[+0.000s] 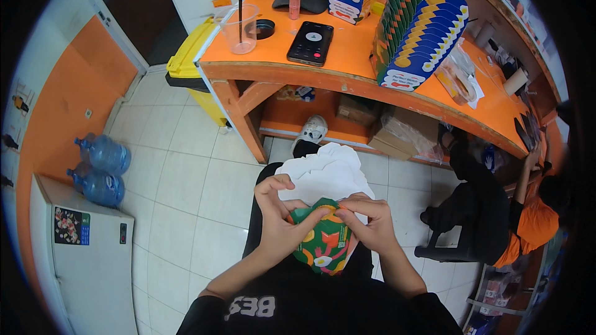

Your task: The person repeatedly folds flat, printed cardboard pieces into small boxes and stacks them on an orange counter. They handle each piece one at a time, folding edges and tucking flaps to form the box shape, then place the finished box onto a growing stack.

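Between my hands, over my lap, is a green paper food carton point(324, 243) printed with orange, yellow and pink shapes. My left hand point(278, 220) grips its upper left edge, thumb pressed on the front and index finger raised. On the opposite edge, my right hand point(374, 222) pinches the top with thumb and fingers. Both thumbs come close together near the carton's top. Just beyond the hands, a loose pile of white flat card pieces point(326, 170) lies across my legs. My palms hide the carton's back.
Nested blue cartons point(425, 40) and green cartons point(397, 22) stand on the orange desk point(267, 49), near a phone point(310, 43) and a plastic cup point(239, 32). A co-worker in orange point(537, 226) sits at right. Water jugs point(102, 170) and a yellow bin point(192, 56) are left.
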{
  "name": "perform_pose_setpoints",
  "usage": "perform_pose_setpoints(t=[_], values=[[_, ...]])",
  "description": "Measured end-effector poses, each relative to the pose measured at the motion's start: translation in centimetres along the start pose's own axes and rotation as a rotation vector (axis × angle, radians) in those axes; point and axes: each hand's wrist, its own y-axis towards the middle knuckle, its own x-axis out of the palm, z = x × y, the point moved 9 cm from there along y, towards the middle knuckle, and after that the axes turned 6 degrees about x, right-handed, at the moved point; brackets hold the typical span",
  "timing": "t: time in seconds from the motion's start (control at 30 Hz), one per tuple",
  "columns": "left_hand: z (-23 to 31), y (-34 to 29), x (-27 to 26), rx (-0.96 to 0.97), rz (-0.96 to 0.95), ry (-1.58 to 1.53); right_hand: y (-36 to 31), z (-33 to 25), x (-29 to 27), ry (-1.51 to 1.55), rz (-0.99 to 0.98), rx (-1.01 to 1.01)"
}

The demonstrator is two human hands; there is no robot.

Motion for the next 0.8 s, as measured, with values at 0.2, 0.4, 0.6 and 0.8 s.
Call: perform_pose_setpoints(t=[0.2,0.4,0.6,0.8], values=[[-4.5,-2.1,-1.2,-0.504,0.205,-0.298,-1.9,-1.0,-1.6,-0.147,0.447,0.061],[-4.8,-6.2,1.5,-1.018,-0.156,-0.6,-1.4,-3.7,0.8,-0.353,0.171,-0.33],[-3.8,-8.2,1.5,-1.187,-0.254,-0.458,-2.8,-3.0,0.6,-0.408,-0.115,-0.435],[-5.2,-9.7,0.6,-1.256,-0.14,-0.517,-4.0,0.3,2.7,-0.14,-0.12,-0.159]])
